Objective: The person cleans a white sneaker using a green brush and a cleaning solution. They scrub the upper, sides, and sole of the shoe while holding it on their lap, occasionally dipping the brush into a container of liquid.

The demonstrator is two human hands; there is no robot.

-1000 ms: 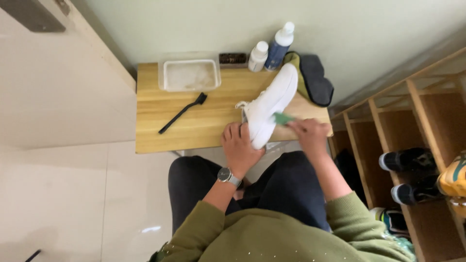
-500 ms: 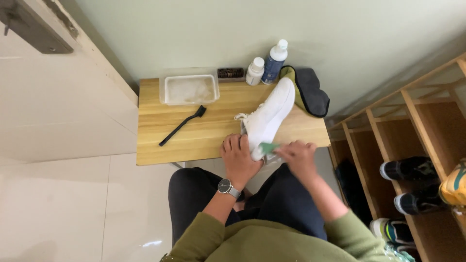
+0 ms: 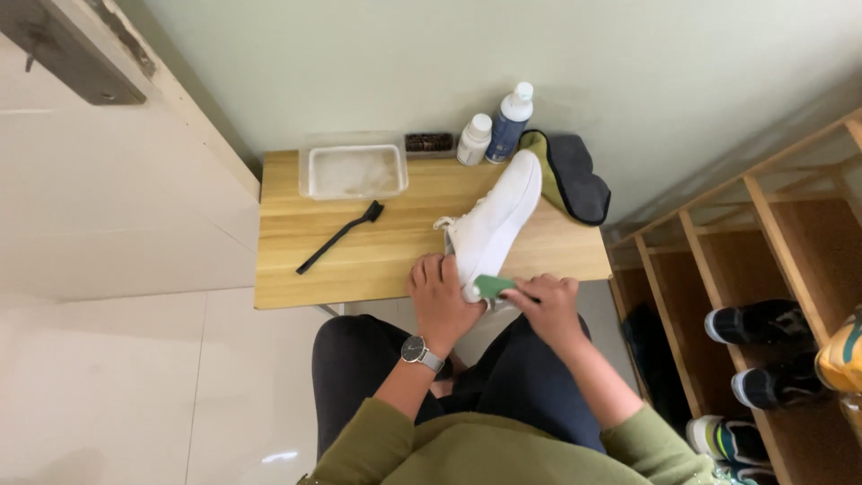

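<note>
White low-top sneaker (image 3: 494,224) lies on the small light-wood table (image 3: 359,260), heel at the near edge. Left hand (image 3: 442,296) grasps the heel end. Right hand (image 3: 549,305) pinches a small green pad (image 3: 492,286) against the heel. Left of the sneaker: black long-handled brush (image 3: 339,237); beyond that, clear plastic tray (image 3: 353,171). Two white-capped bottles (image 3: 496,130) stand beyond the toe.

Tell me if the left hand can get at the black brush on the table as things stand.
Probably yes. The black brush lies in the open on the table, up and to the left of the left hand, with bare wood between them. But that hand grips the white shoe, so it would have to let go first.
</note>
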